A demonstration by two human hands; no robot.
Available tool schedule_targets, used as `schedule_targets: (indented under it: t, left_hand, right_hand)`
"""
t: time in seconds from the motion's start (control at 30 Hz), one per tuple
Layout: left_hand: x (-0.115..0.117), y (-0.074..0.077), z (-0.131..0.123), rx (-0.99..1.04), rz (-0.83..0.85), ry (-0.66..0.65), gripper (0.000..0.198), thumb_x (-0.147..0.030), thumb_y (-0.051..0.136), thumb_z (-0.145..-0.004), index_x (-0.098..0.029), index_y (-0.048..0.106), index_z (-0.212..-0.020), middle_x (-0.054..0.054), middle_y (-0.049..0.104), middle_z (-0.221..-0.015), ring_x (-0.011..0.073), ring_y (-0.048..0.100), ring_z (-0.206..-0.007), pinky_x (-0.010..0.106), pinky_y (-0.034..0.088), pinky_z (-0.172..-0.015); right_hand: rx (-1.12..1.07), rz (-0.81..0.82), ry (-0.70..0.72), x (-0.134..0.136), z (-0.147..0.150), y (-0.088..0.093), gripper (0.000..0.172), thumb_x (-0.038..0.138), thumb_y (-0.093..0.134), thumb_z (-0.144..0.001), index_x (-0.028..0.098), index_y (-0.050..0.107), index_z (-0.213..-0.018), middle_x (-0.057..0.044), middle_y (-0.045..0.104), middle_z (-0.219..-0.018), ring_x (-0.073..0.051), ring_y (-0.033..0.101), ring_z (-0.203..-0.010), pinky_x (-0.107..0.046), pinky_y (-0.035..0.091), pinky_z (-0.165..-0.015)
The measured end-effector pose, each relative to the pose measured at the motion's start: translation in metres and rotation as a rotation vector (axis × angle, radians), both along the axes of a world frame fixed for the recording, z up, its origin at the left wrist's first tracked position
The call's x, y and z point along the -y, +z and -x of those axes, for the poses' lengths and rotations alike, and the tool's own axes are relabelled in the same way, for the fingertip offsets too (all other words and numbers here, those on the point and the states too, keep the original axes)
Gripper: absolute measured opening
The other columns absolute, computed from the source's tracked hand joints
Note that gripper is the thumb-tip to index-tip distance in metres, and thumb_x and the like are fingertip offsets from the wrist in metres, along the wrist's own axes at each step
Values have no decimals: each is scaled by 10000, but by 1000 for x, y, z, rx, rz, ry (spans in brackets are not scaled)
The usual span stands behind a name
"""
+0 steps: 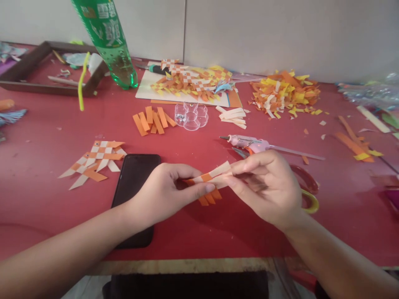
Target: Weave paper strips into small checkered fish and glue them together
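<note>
Above the front of the red table, my left hand [171,189] pinches a small weave of orange and cream paper strips [206,177] between thumb and fingers. Orange strip ends hang below my left thumb. From the other side, my right hand [268,187] has its thumb and forefinger closed on the end of a cream paper strip [222,179] in that weave. Beneath my left wrist lies a black phone [137,174]. Finished-looking woven paper fish [96,160] in orange and cream checks rest on the table to the left.
Behind my hands are orange strips [151,120], a clear flower-shaped tray [191,117], cream strips [233,116] and a pink glue gun [249,143]. Scissors [308,201] lie beside my right hand. A green bottle [115,54], woven pieces [193,81] and paper scraps [285,93] stand farther back.
</note>
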State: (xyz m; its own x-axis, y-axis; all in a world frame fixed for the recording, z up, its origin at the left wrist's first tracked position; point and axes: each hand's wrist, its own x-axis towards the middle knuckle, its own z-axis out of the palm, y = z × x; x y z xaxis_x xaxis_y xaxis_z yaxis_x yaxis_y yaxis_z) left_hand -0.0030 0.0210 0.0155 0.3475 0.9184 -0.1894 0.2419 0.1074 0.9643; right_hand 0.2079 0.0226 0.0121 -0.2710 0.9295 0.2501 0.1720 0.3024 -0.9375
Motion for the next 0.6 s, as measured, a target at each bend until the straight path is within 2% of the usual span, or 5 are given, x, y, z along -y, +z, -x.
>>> schedule_targets:
  t: [0.27,0.47,0.6]
  left_hand:
    - [-1,1,1,52,81,9,298,-472,710,-808,-182,774,-779,65,768,-747,182,678,-637,247,488,-557]
    - [-1,2,3,42,21,-1,299,-463,688,-831,-183,734,-735,46,727,-687,162,639,-605,242,457,-531]
    - [-3,1,3,78,48,-21,289,-451,686,-837,-180,746,-757,59,751,-732,188,684,-668,256,509,-590]
  right_hand:
    - [15,-60,11,-1,-3,1,331,63,670,-805,297,493,-957,34,676,-886,-159,734,-820,-285,640,-695]
    - [49,-80,-47,1,0,2,309,86,694,-781,306,518,-907,37,611,-836,-134,688,-750,-274,609,-647]
    - [32,-73,-43,-1,0,1,297,105,700,-778,296,509,-904,35,640,-833,-147,697,-740,-280,613,-629]
